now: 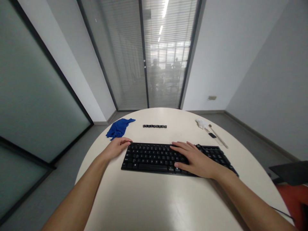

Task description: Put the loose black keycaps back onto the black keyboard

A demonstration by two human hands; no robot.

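A black keyboard (149, 157) lies across the white round table. My left hand (116, 148) is at its far left corner, thumb and fingertips drawn together over a small dark spot there; whether they pinch a keycap or the keyboard's edge is too small to tell. Spread over the right-middle keys, my right hand (192, 158) rests with its fingers apart and hides the keys beneath it. Beyond the keyboard stands a short row of several loose black keycaps (154, 126).
A crumpled blue cloth (119, 128) lies at the far left of the table (144, 199). On the right are a white crumpled cloth or tissue (201, 123), a small black piece (212, 135) and a thin wooden-looking stick (220, 137). A dark cable (281, 212) runs near the right edge.
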